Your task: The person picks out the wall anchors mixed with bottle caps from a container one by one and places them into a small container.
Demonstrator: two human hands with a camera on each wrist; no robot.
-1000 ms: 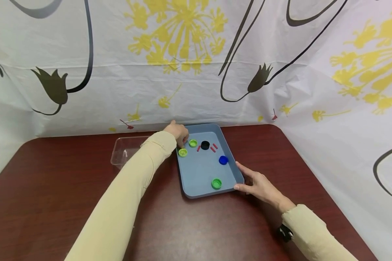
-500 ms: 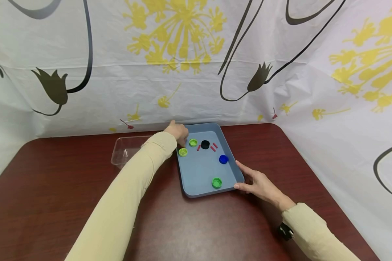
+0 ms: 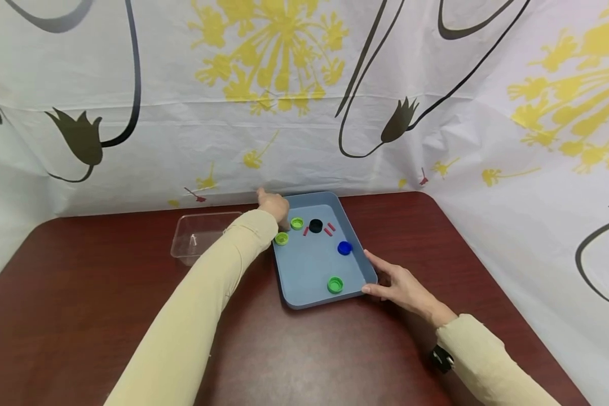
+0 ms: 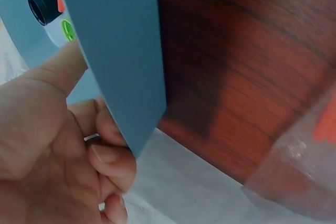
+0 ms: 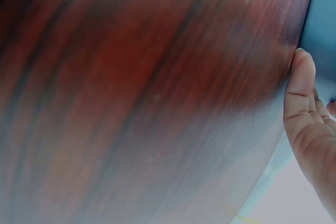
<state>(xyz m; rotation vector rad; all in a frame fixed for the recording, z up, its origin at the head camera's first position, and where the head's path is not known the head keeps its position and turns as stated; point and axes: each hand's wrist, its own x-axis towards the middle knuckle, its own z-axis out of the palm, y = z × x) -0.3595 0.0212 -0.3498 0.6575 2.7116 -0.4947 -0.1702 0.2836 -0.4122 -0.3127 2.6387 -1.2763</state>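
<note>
A blue-grey tray [image 3: 309,265] lies on the table, turned slightly. My left hand [image 3: 275,207] grips its far left corner: the left wrist view shows the thumb reaching inside the wall and curled fingers at the corner. At the near right corner my right hand [image 3: 403,287] holds the tray between thumb and fingers. Inside are two lime-green caps [image 3: 296,223], a black cap [image 3: 316,225], a blue cap [image 3: 344,248] and a green cap [image 3: 335,285]. Small red sticks [image 3: 327,232] lie beside the black one. My left hand partly hides the far left wall.
A clear plastic container [image 3: 188,239] stands left of the tray, partly behind my left sleeve. Something orange-red [image 4: 326,124] shows at that container in the left wrist view. A patterned white sheet [image 3: 304,141] hangs at the table's back edge.
</note>
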